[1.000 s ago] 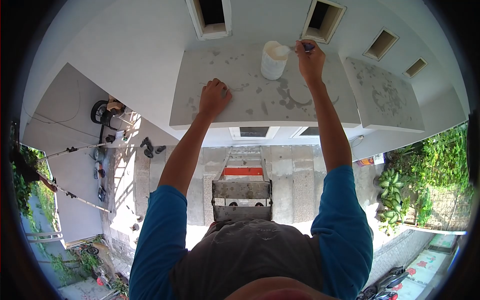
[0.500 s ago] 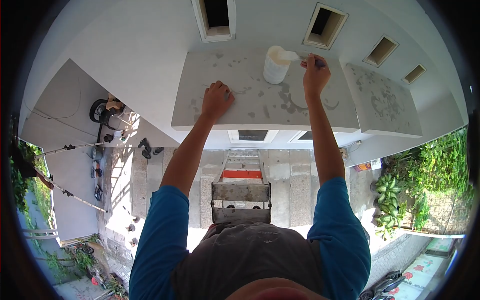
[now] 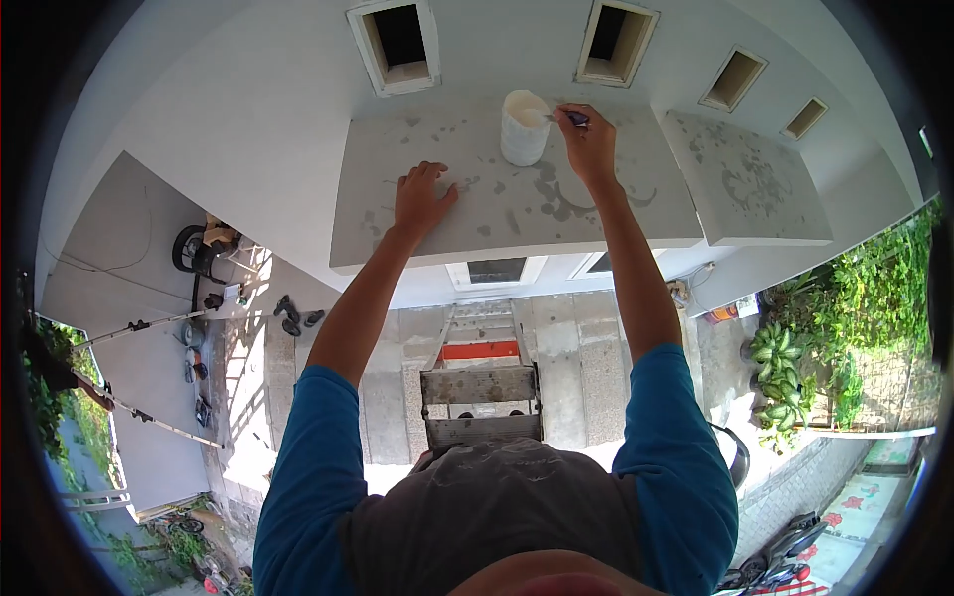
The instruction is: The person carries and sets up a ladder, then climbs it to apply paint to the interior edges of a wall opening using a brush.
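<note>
A white cylindrical container (image 3: 523, 134) stands upright on the grey ledge (image 3: 457, 223), open at the top with pale contents. On its right, my right hand (image 3: 590, 141) is closed around the dark handle of a brush-like tool (image 3: 576, 118), whose head is down at the container's mouth and mostly hidden. To the left, my left hand (image 3: 421, 203) rests on the ledge with thumb and fingers apart, holding nothing. Dark wet-looking patches mark the ledge around the container.
Square openings (image 3: 618, 42) line the wall above the ledge. A second ledge (image 3: 750, 189) adjoins at right. Below are a stepladder (image 3: 479, 385), shoes on the floor (image 3: 288, 315) and plants (image 3: 777, 372). Poles (image 3: 149, 323) and another person's arm (image 3: 91, 389) show at far left.
My right hand has brought the tool left and down, its white head now in the container's mouth. My left hand's fingers have spread. The whole view has shifted slightly.
</note>
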`<state>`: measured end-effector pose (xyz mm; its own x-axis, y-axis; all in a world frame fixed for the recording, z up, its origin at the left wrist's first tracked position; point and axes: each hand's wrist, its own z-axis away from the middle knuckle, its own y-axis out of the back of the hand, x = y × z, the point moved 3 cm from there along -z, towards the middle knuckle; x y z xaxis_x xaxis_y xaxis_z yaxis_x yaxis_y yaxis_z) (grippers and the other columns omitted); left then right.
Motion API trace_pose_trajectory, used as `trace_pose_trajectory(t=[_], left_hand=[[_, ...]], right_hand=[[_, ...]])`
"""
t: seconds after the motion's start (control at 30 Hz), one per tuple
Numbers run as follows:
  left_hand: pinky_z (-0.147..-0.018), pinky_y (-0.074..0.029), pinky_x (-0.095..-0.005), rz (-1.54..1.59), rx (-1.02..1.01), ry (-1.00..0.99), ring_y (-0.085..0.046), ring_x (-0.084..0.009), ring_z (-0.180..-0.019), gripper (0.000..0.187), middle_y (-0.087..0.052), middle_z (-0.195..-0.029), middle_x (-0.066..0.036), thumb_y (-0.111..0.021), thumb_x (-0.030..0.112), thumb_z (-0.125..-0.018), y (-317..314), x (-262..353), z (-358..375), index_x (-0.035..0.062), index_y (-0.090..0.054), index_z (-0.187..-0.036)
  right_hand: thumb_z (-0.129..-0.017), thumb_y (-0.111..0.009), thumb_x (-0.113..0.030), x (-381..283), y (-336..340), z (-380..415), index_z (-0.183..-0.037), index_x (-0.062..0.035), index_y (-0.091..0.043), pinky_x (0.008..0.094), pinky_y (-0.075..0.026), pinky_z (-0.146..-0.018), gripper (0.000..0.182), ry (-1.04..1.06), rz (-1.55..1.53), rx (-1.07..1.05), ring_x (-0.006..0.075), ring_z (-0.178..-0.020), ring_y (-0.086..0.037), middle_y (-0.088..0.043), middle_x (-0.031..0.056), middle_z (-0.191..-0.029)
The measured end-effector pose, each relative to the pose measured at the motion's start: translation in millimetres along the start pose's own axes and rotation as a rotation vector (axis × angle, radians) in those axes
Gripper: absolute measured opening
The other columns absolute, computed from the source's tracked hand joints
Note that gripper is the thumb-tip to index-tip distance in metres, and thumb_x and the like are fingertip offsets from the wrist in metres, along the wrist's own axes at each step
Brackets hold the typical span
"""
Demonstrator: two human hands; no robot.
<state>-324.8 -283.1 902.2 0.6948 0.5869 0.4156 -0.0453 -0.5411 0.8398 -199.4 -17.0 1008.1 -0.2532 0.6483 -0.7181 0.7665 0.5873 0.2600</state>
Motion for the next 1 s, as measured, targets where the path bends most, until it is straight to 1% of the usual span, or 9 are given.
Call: trace_pose_trajectory(t=[0.03, 0.1, 0.13, 0.2, 0.3, 0.47, 0.53, 0.87, 1.0], left_hand=[[-0.099, -0.044, -0.0414, -0.003, -0.008, -0.011, -0.056, -0.0253, -0.116, 0.043, -0.061, -0.118, -0.009, -0.073, 0.032, -0.086, -6, 5, -9, 0.0078, -0.062, -0.120], [-0.108, -0.041, -0.0443, 0.441, 0.066, -0.025, -0.053, -0.0285, -0.127, 0.083, -0.058, -0.131, -0.014, -0.087, 0.036, -0.074, -20, 23, -33, 0.0056, -0.047, -0.140], [-0.108, -0.041, -0.0443, 0.443, 0.060, -0.030, -0.053, -0.0285, -0.127, 0.083, -0.058, -0.131, -0.014, -0.087, 0.036, -0.074, -28, 34, -45, 0.0056, -0.047, -0.140], [-0.113, -0.039, -0.0439, 0.664, 0.120, -0.002, -0.050, -0.0300, -0.133, 0.117, -0.052, -0.141, -0.019, -0.097, 0.036, -0.060, -39, 56, -68, 0.0015, -0.030, -0.150], [-0.113, -0.040, -0.0452, 0.784, 0.090, 0.016, -0.049, -0.0329, -0.136, 0.132, -0.052, -0.143, -0.021, -0.101, 0.032, -0.049, -72, 64, -98, 0.0005, -0.025, -0.152], [-0.104, -0.049, -0.0441, 0.796, 0.014, 0.041, -0.062, -0.0324, -0.122, 0.108, -0.063, -0.131, -0.016, -0.098, 0.033, -0.055, -90, 79, -107, 0.0049, -0.040, -0.143], [-0.100, -0.051, -0.0442, 0.828, 0.100, 0.048, -0.064, -0.0327, -0.118, 0.092, -0.065, -0.126, -0.017, -0.094, 0.033, -0.060, -88, 82, -102, 0.0066, -0.048, -0.135], [-0.096, -0.053, -0.0447, 0.786, 0.091, 0.032, -0.066, -0.0347, -0.114, 0.086, -0.068, -0.121, -0.018, -0.091, 0.031, -0.063, -89, 79, -100, 0.0074, -0.049, -0.134], [-0.097, -0.053, -0.0447, 0.795, 0.132, 0.031, -0.065, -0.0348, -0.115, 0.089, -0.066, -0.123, -0.018, -0.091, 0.031, -0.062, -88, 81, -99, 0.0072, -0.048, -0.136]], right_hand=[[-0.091, -0.072, -0.011, 1, 1, -1, -0.096, 0.0011, -0.073, 0.0273, -0.056, -0.069, 0.013, -0.007, 0.002, 0.012, 0.0160, -0.074, -0.070, -0.074, 0.0112, -0.087], [-0.091, -0.073, -0.011, 4, -1, -5, -0.097, 0.0006, -0.073, 0.0277, -0.057, -0.070, 0.013, 0.025, 0.031, -0.050, 0.0174, -0.075, -0.071, -0.074, 0.0118, -0.087], [-0.091, -0.073, -0.011, 6, -2, -6, -0.097, 0.0006, -0.073, 0.0277, -0.057, -0.070, 0.013, 0.021, 0.035, -0.045, 0.0174, -0.075, -0.071, -0.074, 0.0118, -0.087], [-0.090, -0.074, -0.012, 7, -4, -9, -0.097, 0.0002, -0.073, 0.0290, -0.057, -0.070, 0.014, 0.032, 0.062, -0.081, 0.0195, -0.076, -0.072, -0.074, 0.0133, -0.089], [-0.090, -0.074, -0.011, 13, -8, -10, -0.098, 0.0002, -0.073, 0.0307, -0.058, -0.071, 0.014, 0.054, 0.083, -0.118, 0.0217, -0.078, -0.074, -0.074, 0.0149, -0.089], [-0.089, -0.075, -0.010, 21, -11, 0, -0.098, 0.0004, -0.073, 0.0326, -0.058, -0.072, 0.015, 0.049, 0.053, -0.104, 0.0257, -0.081, -0.074, -0.074, 0.0155, -0.091], [-0.089, -0.075, -0.008, 21, -12, 5, -0.100, 0.0004, -0.073, 0.0308, -0.057, -0.074, 0.014, 0.130, 0.064, -0.076, 0.0215, -0.082, -0.073, -0.074, 0.0125, -0.093], [-0.089, -0.074, -0.004, 21, -23, 21, -0.097, 0.0006, -0.073, 0.0329, -0.056, -0.076, 0.010, 0.288, 0.144, 0.048, 0.0278, -0.084, -0.072, -0.072, 0.0134, -0.097], [-0.089, -0.073, -0.004, 17, -15, 23, -0.098, 0.0018, -0.072, 0.0320, -0.056, -0.075, 0.010, 0.188, 0.067, 0.059, 0.0228, -0.082, -0.072, -0.072, 0.0123, -0.094]])
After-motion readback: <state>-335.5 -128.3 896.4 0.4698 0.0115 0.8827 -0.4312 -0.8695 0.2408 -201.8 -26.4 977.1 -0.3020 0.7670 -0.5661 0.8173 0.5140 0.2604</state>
